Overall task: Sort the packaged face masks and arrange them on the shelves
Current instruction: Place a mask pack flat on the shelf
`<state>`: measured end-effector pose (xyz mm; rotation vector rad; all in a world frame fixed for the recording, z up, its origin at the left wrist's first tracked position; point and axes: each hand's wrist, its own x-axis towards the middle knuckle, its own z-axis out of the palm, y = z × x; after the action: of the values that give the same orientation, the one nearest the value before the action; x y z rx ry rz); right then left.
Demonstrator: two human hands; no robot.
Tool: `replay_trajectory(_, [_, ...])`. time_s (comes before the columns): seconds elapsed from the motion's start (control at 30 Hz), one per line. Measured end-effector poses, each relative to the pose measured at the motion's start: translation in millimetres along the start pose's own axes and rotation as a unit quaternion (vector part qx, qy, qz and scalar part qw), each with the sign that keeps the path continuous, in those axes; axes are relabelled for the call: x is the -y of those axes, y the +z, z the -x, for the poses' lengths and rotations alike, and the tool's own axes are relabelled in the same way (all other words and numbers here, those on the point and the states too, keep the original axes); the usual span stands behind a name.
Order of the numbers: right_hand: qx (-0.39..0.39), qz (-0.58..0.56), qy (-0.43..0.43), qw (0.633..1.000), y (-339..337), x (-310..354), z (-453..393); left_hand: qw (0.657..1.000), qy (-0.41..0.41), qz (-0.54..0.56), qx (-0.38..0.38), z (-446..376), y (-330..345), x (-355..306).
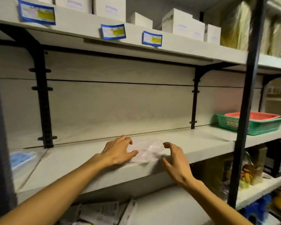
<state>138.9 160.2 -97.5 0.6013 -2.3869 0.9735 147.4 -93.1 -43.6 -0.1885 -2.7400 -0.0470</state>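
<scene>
Hands frame a clear mask pack (146, 151) at the shelf (201, 140) front: left hand (118, 151) flat on it, right hand (173, 158) loose beside at 3 o'clock; blue packs (21, 158) wait at 9 o'clock, so sorting looks barely begun.

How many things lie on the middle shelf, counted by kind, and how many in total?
Clear mask packet, under the left hand: 1
Blue mask packet, far left: 1
Green basket, with a red one nested inside: 1
Red basket: 1
Total: 4
</scene>
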Motion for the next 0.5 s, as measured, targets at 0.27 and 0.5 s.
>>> replay_trajectory(0.27, [0.115,0.024,0.045,0.992,13.6,-33.0,-95.5,0.989,-0.072,0.028,0.124,-62.8,28.5,18.6])
replay_trajectory(0.5, [0.268,0.066,0.051,0.960,16.5,-45.0,-126.5,0.988,-0.134,0.069,-0.016,-81.3,44.1,37.3])
